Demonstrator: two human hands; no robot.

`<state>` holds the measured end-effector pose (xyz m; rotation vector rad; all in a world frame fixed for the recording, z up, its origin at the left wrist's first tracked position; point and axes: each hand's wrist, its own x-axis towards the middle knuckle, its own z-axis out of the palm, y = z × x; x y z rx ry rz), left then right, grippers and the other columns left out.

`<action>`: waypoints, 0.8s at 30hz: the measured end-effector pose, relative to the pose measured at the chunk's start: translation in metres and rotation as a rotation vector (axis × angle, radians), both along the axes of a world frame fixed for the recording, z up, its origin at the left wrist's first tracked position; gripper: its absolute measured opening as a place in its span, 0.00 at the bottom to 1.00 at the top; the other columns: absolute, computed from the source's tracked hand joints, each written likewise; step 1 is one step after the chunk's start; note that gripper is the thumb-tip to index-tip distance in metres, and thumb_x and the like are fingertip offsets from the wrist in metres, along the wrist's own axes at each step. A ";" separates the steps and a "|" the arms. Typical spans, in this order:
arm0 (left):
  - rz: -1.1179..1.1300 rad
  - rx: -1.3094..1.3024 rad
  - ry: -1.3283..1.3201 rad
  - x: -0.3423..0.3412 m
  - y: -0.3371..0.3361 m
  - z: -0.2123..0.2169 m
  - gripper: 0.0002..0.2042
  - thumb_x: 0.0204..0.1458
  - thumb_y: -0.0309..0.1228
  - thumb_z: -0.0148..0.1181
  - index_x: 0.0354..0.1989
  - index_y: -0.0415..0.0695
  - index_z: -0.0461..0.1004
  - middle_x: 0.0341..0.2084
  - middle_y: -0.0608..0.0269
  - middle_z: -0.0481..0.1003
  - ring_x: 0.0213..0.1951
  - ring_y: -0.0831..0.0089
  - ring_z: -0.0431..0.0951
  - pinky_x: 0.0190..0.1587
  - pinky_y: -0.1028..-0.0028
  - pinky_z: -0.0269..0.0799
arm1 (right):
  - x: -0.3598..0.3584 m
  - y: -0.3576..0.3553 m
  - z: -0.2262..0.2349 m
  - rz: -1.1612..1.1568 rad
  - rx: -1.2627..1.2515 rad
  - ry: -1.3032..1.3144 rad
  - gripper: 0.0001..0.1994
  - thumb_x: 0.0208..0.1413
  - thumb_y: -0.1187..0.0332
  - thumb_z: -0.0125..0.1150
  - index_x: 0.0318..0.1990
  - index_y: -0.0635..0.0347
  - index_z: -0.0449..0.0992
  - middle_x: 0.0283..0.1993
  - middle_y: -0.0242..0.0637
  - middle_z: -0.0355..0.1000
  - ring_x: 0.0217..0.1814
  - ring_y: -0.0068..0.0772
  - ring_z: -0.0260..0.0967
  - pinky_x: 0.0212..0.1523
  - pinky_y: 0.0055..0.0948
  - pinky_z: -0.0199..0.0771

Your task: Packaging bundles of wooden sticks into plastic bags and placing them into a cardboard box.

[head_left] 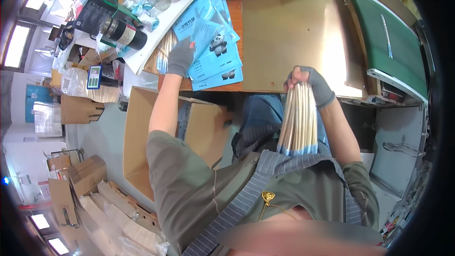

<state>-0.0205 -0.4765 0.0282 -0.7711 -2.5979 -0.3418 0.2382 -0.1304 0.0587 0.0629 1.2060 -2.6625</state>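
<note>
Cluttered workshop space surrounds a brown bench (294,38), with cardboard boxes on the floor to my left and a green conveyor belt (388,42) at the right edge. My right hand (310,85), in a grey fingerless glove, has its fingers clenched around the top of a bundle of wrapped bamboo chopsticks (298,123), which hangs down over my lap, just off the bench's near edge. My left hand (181,58), also gloved, is stretched out to the stack of blue paper sleeves printed with a panda (215,57); its fingers rest on the stack's left edge, and I cannot tell whether they have pinched a sleeve or only touch it. I judge this to be the picking-up of a sleeve for the bundle; the next move calls for separating a single sheet cleanly from the fan. My left fingertips are hidden behind the glove's back. An open carton (142,132) stands beside my left arm, its inside partly cut off by my shoulder.
</note>
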 end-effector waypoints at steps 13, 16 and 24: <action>-0.118 0.132 -0.194 0.062 0.057 -0.064 0.18 0.55 0.47 0.51 0.41 0.44 0.72 0.39 0.51 0.74 0.43 0.51 0.72 0.47 0.59 0.68 | 0.009 0.015 -0.011 -0.054 0.049 0.037 0.10 0.53 0.64 0.59 0.29 0.63 0.72 0.28 0.42 0.73 0.33 0.36 0.73 0.38 0.30 0.73; -0.084 0.092 0.091 0.075 0.047 -0.071 0.19 0.51 0.47 0.56 0.41 0.44 0.71 0.39 0.52 0.74 0.43 0.52 0.72 0.47 0.59 0.68 | 0.015 0.020 -0.013 -0.051 -0.046 0.049 0.10 0.53 0.64 0.59 0.30 0.63 0.71 0.28 0.42 0.73 0.35 0.34 0.73 0.38 0.31 0.74; -0.022 0.238 -0.451 0.032 0.022 -0.051 0.16 0.53 0.43 0.51 0.31 0.41 0.75 0.32 0.44 0.75 0.38 0.45 0.74 0.41 0.58 0.69 | 0.018 0.018 0.001 -0.034 0.037 0.078 0.11 0.55 0.63 0.57 0.30 0.63 0.72 0.28 0.41 0.72 0.32 0.33 0.72 0.37 0.29 0.72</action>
